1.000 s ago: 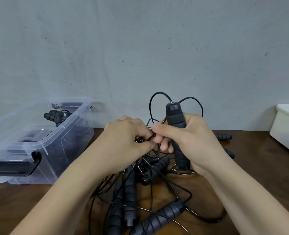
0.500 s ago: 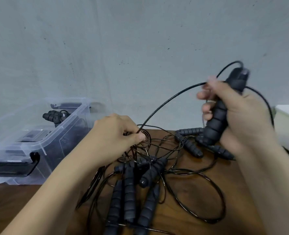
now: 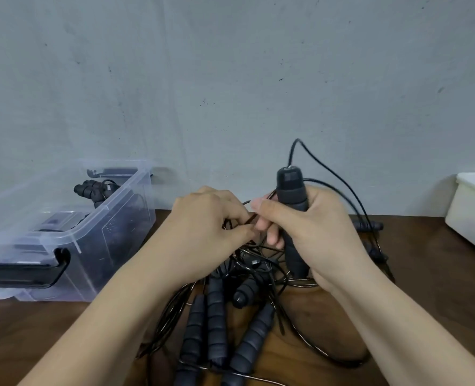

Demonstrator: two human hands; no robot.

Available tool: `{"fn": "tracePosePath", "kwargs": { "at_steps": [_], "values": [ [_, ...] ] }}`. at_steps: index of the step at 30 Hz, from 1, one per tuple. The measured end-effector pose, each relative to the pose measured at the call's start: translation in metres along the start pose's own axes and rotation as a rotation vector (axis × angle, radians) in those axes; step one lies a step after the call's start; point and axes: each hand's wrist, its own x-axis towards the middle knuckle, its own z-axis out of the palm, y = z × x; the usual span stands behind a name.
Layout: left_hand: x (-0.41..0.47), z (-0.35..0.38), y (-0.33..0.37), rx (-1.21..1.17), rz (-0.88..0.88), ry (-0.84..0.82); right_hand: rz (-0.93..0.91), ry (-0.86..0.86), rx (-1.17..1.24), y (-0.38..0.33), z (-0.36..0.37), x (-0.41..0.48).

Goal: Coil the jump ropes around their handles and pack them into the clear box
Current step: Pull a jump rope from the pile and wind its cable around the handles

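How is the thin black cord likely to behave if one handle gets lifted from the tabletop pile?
Probably floppy but springy: the cord arcs in open loops above the handle the right hand grips. Likely to snag: loops in the pile cross several handles, so neighbours may drag along.

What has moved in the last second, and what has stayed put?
The right hand, gripping one handle, swung up and to the right, drawing its cord out, then came back down to meet the left hand at centre. The left hand kept pinching that cord above the pile of loose handles. Nothing was let go. The clear box and white bin did not move.
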Motion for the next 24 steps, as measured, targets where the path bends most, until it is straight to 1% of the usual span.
{"fn": "tracePosePath", "kwargs": {
  "at_steps": [3, 6, 8, 10, 12, 14, 16, 18, 20, 24],
  "values": [
    [0.001, -0.001, -0.004, 0.036, -0.046, -0.05, -0.048, 0.116, 0.106, -0.018, -0.015, 0.004],
    [0.002, -0.004, -0.013, 0.054, -0.092, -0.097, -0.138, 0.261, 0.223, -0.043, -0.047, 0.008],
    [0.004, -0.006, -0.017, 0.025, -0.117, -0.088, -0.17, 0.298, 0.254, -0.053, -0.067, 0.008],
    [0.006, -0.007, -0.017, 0.032, -0.116, -0.073, -0.155, 0.302, 0.283, -0.05, -0.072, 0.011],
    [0.006, -0.005, -0.015, 0.052, -0.102, -0.064, -0.114, 0.278, 0.302, -0.041, -0.063, 0.014],
    [0.005, -0.004, -0.013, 0.044, -0.088, -0.047, -0.051, 0.211, 0.28, -0.031, -0.046, 0.014],
    [0.003, -0.005, -0.011, 0.034, -0.07, -0.036, 0.014, 0.127, 0.181, -0.019, -0.029, 0.012],
    [0.002, -0.005, -0.007, 0.027, -0.039, -0.02, 0.049, 0.021, 0.008, -0.007, -0.013, 0.006],
    [0.0, -0.006, -0.003, 0.04, -0.001, -0.012, 0.037, -0.046, -0.098, 0.004, -0.002, 0.002],
    [-0.002, -0.004, -0.001, 0.033, 0.019, -0.014, -0.007, -0.035, -0.125, 0.007, 0.004, -0.001]
  ]
}}
